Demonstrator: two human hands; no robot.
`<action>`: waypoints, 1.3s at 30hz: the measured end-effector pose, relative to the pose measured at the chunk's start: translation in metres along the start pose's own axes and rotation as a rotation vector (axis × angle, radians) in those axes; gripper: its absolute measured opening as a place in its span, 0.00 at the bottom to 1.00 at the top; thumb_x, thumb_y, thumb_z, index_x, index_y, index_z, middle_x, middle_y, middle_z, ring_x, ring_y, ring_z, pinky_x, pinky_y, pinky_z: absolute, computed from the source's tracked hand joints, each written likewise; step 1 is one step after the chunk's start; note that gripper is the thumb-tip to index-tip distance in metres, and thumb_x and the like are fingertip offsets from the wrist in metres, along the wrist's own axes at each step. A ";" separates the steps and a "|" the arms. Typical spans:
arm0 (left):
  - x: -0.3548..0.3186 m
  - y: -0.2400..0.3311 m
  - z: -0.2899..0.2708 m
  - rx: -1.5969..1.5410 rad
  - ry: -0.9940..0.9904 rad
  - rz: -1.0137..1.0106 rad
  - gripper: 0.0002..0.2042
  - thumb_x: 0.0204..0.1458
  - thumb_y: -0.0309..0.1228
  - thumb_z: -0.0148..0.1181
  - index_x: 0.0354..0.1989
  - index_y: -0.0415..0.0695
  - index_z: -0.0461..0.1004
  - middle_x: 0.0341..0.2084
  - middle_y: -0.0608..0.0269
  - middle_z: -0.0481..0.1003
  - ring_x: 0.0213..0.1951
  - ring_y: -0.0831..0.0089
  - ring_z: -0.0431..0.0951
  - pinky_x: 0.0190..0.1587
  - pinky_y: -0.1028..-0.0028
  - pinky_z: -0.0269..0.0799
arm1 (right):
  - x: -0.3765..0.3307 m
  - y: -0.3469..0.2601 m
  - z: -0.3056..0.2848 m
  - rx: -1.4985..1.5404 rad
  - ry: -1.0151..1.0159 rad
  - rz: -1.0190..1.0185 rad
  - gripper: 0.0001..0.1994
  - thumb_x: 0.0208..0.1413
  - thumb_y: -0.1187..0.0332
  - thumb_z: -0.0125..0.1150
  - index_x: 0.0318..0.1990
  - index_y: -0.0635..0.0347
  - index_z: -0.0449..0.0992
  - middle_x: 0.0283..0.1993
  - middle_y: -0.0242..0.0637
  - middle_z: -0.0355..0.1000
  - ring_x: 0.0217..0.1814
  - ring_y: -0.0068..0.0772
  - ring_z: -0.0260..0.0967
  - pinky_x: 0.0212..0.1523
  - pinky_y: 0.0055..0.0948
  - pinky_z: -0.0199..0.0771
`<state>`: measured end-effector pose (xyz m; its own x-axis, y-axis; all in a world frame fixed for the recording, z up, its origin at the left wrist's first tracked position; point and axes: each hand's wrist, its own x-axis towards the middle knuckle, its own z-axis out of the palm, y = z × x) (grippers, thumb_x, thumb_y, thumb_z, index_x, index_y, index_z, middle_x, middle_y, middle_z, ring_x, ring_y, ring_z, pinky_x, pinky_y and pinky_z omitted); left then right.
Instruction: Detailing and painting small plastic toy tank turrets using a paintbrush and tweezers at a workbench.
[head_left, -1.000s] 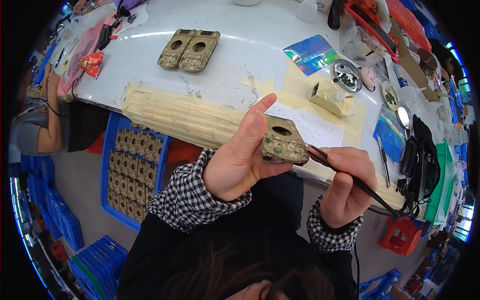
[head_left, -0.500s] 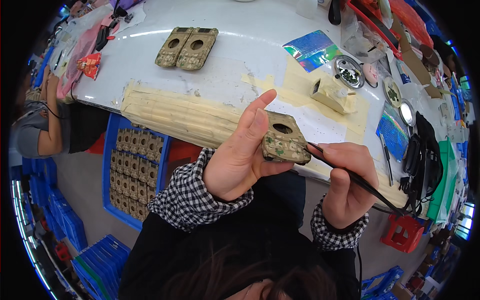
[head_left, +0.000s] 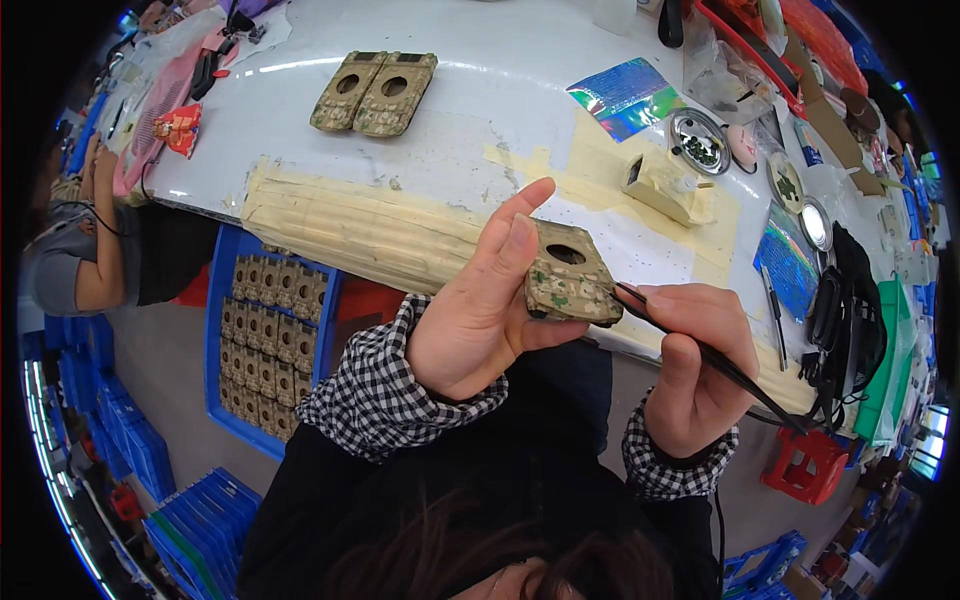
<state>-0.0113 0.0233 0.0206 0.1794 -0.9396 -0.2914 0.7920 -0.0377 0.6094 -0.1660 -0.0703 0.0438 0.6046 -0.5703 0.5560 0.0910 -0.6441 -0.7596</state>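
Observation:
My left hand (head_left: 478, 310) holds a camouflage toy tank hull (head_left: 566, 290) with a round hole in its top, tilted above the table's near edge. The thumb lies along its left side, with fingers underneath. My right hand (head_left: 700, 365) is closed around slim black tweezers (head_left: 735, 376). Their tips touch or nearly touch the hull's right side; whether they grip a small part, I cannot make out. Two more hulls, a left one (head_left: 345, 92) and a right one (head_left: 397, 95), lie side by side farther back on the white table (head_left: 480, 110).
A blue crate (head_left: 212, 340) below the table's left holds rows of similar hulls. At right are a round metal dish (head_left: 700, 142) with small green bits, a cream box (head_left: 668, 190), shiny blue film (head_left: 625, 98) and a black bag (head_left: 855, 300). Another person's arm (head_left: 98, 240) shows at left.
Both hands stay almost in place. The hull has tipped very slightly, and the tweezers' tips remain at its right side.

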 end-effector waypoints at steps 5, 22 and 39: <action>-0.001 0.000 -0.001 0.004 -0.001 0.000 0.28 0.60 0.51 0.35 0.66 0.56 0.42 0.50 0.51 0.68 0.46 0.70 0.76 0.37 0.78 0.79 | 0.000 -0.001 0.000 0.001 -0.008 -0.012 0.08 0.54 0.69 0.60 0.37 0.66 0.75 0.37 0.45 0.75 0.38 0.37 0.72 0.39 0.27 0.71; 0.000 -0.002 0.001 0.033 0.001 0.023 0.28 0.61 0.51 0.35 0.66 0.56 0.42 0.50 0.51 0.68 0.44 0.72 0.76 0.37 0.77 0.79 | -0.004 0.006 0.002 0.159 0.037 0.020 0.09 0.58 0.69 0.54 0.36 0.69 0.73 0.36 0.47 0.74 0.39 0.35 0.72 0.41 0.27 0.71; 0.000 -0.003 0.000 0.031 -0.018 0.042 0.28 0.61 0.50 0.35 0.66 0.54 0.42 0.50 0.51 0.68 0.44 0.71 0.76 0.37 0.76 0.80 | -0.003 0.005 0.001 0.129 0.016 0.007 0.09 0.58 0.69 0.55 0.36 0.69 0.73 0.36 0.47 0.74 0.38 0.36 0.73 0.41 0.27 0.71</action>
<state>-0.0138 0.0235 0.0185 0.2014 -0.9464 -0.2525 0.7657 -0.0086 0.6431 -0.1672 -0.0715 0.0376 0.5929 -0.5834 0.5552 0.1887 -0.5696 -0.8000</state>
